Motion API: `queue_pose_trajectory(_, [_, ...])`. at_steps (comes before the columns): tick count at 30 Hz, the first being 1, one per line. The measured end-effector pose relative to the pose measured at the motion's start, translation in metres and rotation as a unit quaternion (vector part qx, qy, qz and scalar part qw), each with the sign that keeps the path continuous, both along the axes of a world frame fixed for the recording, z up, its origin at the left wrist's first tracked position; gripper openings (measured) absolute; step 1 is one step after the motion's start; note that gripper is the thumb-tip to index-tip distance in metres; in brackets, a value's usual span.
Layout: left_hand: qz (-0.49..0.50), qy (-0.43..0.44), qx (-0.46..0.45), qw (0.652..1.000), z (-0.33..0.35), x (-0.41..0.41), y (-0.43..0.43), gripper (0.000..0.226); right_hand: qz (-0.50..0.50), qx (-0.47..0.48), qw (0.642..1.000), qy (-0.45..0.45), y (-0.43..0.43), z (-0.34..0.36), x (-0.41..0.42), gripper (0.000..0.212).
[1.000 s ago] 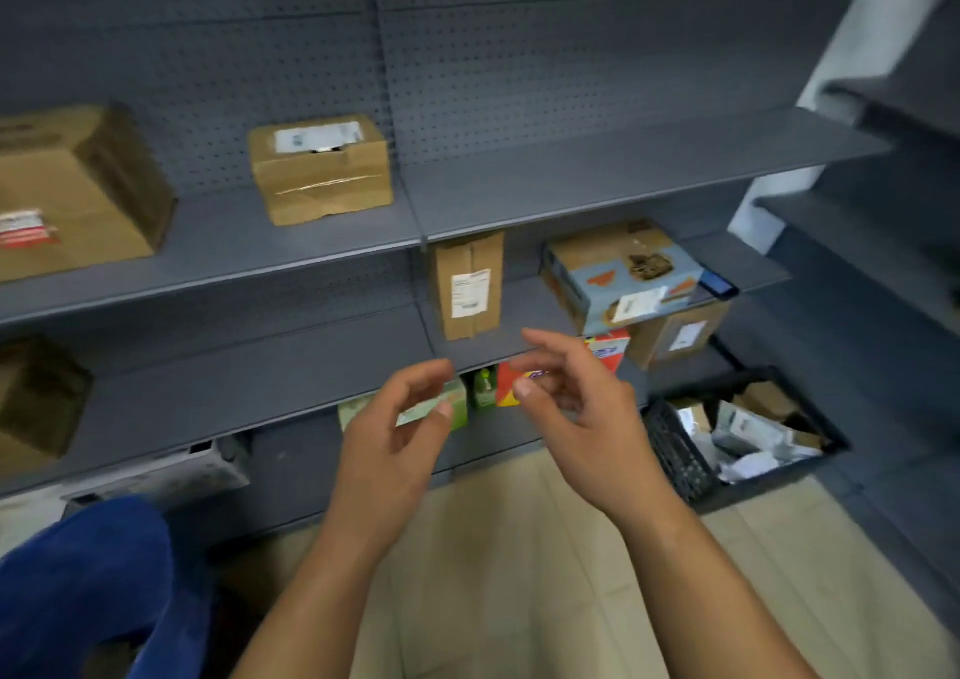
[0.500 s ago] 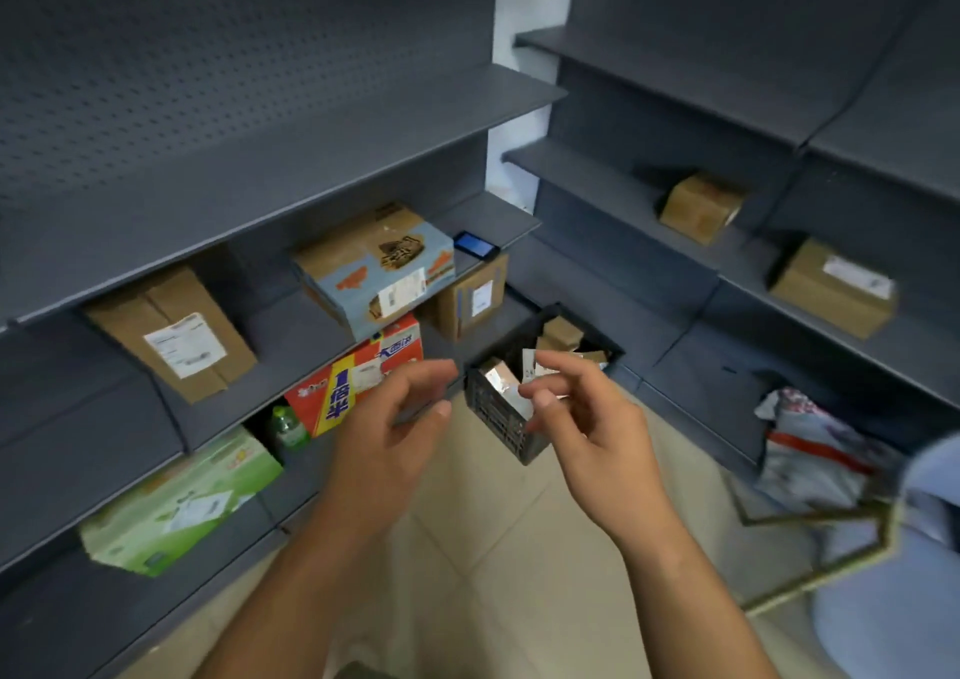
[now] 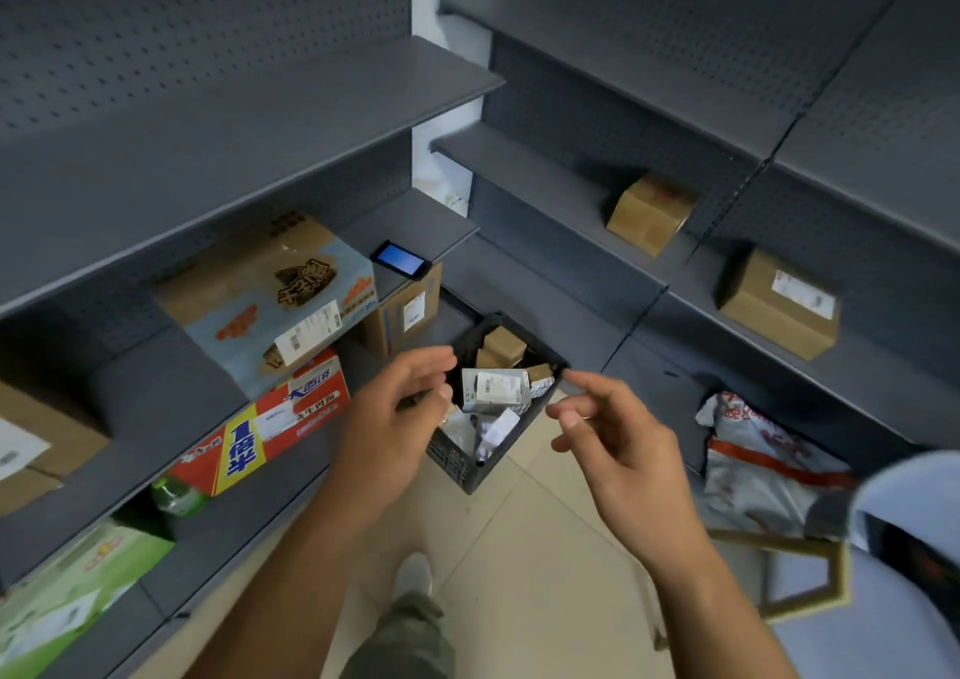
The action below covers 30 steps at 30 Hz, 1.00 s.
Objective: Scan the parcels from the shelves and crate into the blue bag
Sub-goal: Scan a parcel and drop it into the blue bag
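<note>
Left hand (image 3: 396, 418) and right hand (image 3: 623, 449) hover over one black crate (image 3: 457, 462) of small parcels (image 3: 493, 390) on the floor, each grip released and empty. The right shelves carry two: near brown box (image 3: 779, 304), far brown box (image 3: 649, 213).

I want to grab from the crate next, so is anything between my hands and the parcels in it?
Nothing visible. The left hand and right hand hover empty near the black crate, which has no lid; the grey labelled parcel lies exposed on top.
</note>
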State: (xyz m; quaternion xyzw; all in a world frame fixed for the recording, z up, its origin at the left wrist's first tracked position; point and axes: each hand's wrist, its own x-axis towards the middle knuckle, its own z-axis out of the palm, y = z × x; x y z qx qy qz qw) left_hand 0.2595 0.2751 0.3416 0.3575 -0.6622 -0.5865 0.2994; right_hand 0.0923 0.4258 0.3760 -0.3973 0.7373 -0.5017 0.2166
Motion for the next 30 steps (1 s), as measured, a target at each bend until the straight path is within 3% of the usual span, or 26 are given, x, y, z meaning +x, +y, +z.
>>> queue_pose_trajectory(10, [0.029, 0.0, -0.003, 1.0, -0.003, -0.084, -0.135, 0.04, 0.009, 0.004, 1.0, 0.03, -0.126, 0.009, -0.09, 0.037])
queue_pose_trajectory(16, [0.12, -0.022, 0.031, 0.992, -0.029, -0.115, -0.174, 0.052, 0.056, 0.046, 0.995, 0.072, -0.197, -0.018, -0.155, 0.043])
queue_pose_trajectory(24, [0.318, -0.097, 0.067, 0.941, -0.09, -0.19, -0.198, 0.054, 0.215, 0.087, 0.973, 0.013, -0.329, -0.078, -0.256, 0.046])
queue_pose_trajectory(30, [0.363, -0.144, 0.058, 0.919, -0.123, -0.249, -0.235, 0.047, 0.287, 0.091, 0.953, 0.026, -0.403, -0.121, -0.312, 0.055])
